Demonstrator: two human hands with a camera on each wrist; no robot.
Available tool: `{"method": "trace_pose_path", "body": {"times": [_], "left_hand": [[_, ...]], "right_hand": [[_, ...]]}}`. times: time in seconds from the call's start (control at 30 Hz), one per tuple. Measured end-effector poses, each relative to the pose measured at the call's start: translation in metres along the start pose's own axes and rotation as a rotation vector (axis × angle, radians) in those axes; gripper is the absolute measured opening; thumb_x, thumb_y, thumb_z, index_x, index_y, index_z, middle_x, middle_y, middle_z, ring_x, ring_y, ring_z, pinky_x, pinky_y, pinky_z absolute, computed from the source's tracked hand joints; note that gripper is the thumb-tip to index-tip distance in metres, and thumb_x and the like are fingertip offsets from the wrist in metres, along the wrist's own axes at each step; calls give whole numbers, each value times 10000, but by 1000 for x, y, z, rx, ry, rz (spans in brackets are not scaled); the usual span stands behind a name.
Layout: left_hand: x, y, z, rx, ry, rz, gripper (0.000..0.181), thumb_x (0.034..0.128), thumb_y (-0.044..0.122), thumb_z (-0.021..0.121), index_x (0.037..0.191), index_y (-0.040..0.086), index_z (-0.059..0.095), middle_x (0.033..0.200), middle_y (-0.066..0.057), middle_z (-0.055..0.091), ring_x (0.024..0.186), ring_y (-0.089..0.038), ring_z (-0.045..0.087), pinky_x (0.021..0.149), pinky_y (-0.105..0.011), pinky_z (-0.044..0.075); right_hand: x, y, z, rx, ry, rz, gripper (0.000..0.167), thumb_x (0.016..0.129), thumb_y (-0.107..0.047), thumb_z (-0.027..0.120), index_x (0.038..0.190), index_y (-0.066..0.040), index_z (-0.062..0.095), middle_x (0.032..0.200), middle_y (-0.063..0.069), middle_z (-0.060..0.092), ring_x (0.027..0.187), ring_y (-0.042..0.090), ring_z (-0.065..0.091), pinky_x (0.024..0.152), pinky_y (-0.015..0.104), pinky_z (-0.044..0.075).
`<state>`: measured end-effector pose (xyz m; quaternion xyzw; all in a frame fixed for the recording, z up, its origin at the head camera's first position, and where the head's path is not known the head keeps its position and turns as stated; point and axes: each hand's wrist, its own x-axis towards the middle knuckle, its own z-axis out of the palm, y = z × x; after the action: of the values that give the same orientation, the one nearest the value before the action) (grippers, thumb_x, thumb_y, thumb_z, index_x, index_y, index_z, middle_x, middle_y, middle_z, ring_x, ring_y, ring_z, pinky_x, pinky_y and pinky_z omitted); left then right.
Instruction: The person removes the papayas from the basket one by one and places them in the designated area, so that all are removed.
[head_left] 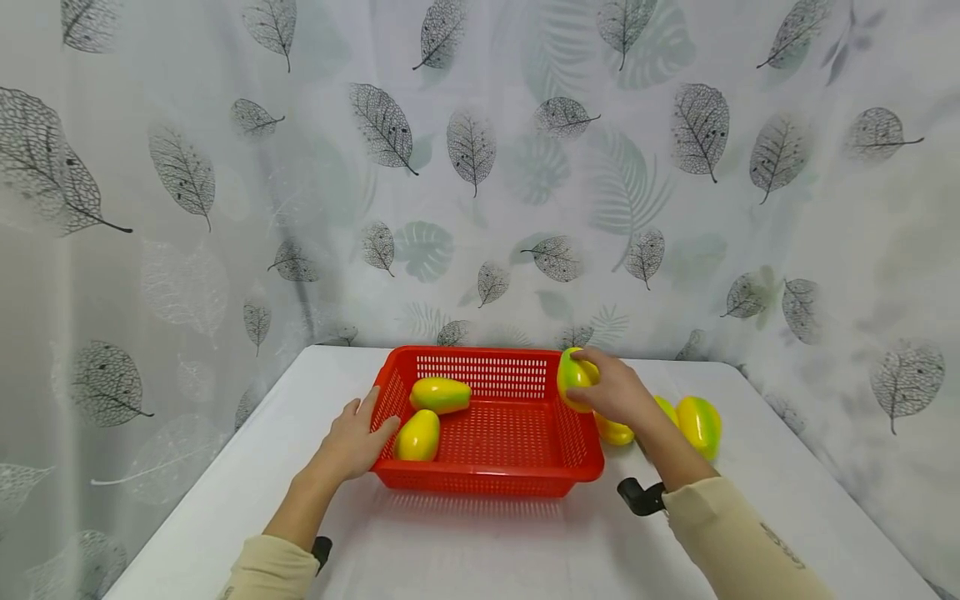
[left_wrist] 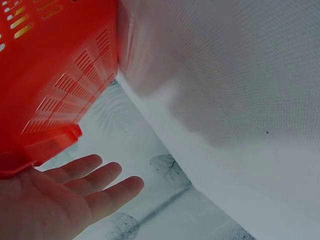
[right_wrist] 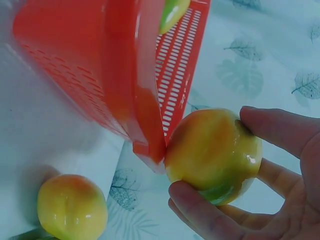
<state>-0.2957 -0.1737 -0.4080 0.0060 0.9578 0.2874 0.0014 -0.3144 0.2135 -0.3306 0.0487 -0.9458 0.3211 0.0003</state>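
Note:
A red plastic basket [head_left: 487, 471] holds two yellow-green mangoes, one [head_left: 441, 395] near its back left and another [head_left: 417, 436] at the front left. My right hand [head_left: 618, 392] grips a mango [head_left: 573, 379] at the basket's right rim; in the right wrist view the fingers and thumb curl round this mango [right_wrist: 215, 155] beside the rim [right_wrist: 147, 120]. At the left rim my left hand [head_left: 354, 437] rests with its fingers spread; in the left wrist view the hand [left_wrist: 65, 200] touches the basket edge [left_wrist: 45, 150] with fingers extended.
Several mangoes lie on the white table [head_left: 480, 550] right of the basket, one [head_left: 699, 427] farthest right and one [head_left: 615, 430] close to the basket wall, partly behind my right hand. A leaf-patterned curtain [head_left: 480, 208] hangs behind the table.

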Motion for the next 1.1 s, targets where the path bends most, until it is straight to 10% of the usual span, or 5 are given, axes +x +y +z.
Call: {"method": "trace_pose_path", "body": {"times": [1.1], "left_hand": [[-2,2,-2,11,8,15,787,1032,442,518,1649,70,201,1570,-341,333,1364,-558,439,994,-707,501]], "right_hand": [[-30,26,-16,-126,10,31,683,889,-269,735,1484,-37,491,1382,333,555,1220,496,525,987,679,496]]}}
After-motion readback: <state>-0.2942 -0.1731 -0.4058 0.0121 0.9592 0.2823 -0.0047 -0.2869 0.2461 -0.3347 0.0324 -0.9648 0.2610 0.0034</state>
